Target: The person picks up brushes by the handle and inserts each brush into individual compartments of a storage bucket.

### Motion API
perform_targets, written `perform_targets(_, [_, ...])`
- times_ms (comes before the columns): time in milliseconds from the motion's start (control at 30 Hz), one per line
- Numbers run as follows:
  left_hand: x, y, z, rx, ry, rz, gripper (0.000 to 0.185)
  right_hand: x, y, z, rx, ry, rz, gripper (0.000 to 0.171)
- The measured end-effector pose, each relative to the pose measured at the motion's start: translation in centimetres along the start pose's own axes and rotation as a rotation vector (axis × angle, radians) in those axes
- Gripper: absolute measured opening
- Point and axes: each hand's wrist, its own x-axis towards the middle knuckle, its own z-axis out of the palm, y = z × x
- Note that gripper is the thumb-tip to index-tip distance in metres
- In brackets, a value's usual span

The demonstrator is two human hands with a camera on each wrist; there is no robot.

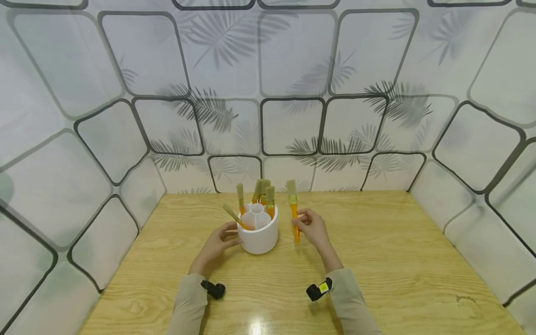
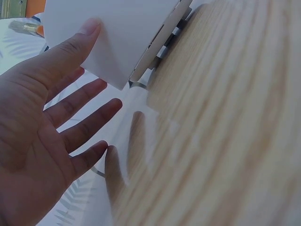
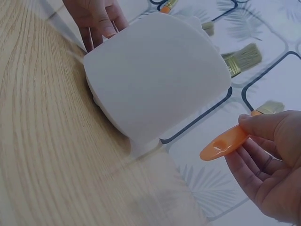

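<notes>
A white round holder with compartments [image 1: 258, 241] stands on the table, with several paintbrushes in it, bristles up. One paintbrush [image 1: 232, 214] leans out over its left rim. At the holder's left side is my left hand [image 1: 219, 243]; in the left wrist view its thumb lies against the white wall and its other fingers are spread and nearly straight. To the right of the holder, my right hand [image 1: 311, 228] pinches an orange-handled paintbrush [image 1: 295, 215] between thumb and fingers, bristles up. The handle's rounded end [image 3: 221, 143] sticks out below the fingers, apart from the holder.
The wooden table [image 1: 377, 260] reaches back to a patterned curtain [image 1: 293, 125], which also closes in both sides. Small black cameras sit on the left wrist [image 1: 214, 289] and right wrist [image 1: 318, 289].
</notes>
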Motion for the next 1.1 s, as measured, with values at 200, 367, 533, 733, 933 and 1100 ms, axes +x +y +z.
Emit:
perform_targets(200, [0.0, 0.0, 0.0, -0.006, -0.003, -0.008, 0.063, 0.0, -0.2, 0.0, 0.024, 0.016, -0.038, 0.026])
perform_targets(367, [0.0, 0.0, 0.0, 0.005, 0.002, -0.001, 0.062, 0.0, -0.6, 0.2, 0.043, 0.032, -0.079, 0.028])
perform_targets(533, [-0.1, 0.1, 0.0, 0.016, 0.006, 0.008, 0.061, 0.1, -0.8, 0.3, 0.045, 0.039, -0.113, 0.030])
perform_targets(733, [-0.1, 0.2, 0.0, 0.019, 0.006, 0.024, 0.058, 0.2, -1.4, 0.5, 0.054, 0.043, -0.142, 0.030])
perform_targets(933, [-0.1, 0.0, -0.1, 0.030, 0.005, 0.028, 0.057, 0.1, -2.1, 0.6, 0.059, 0.053, -0.173, 0.029])
perform_targets(1100, [0.0, -0.1, -0.2, 0.025, 0.007, 0.032, 0.056, 0.1, -2.4, 0.7, 0.059, 0.058, -0.171, 0.030])
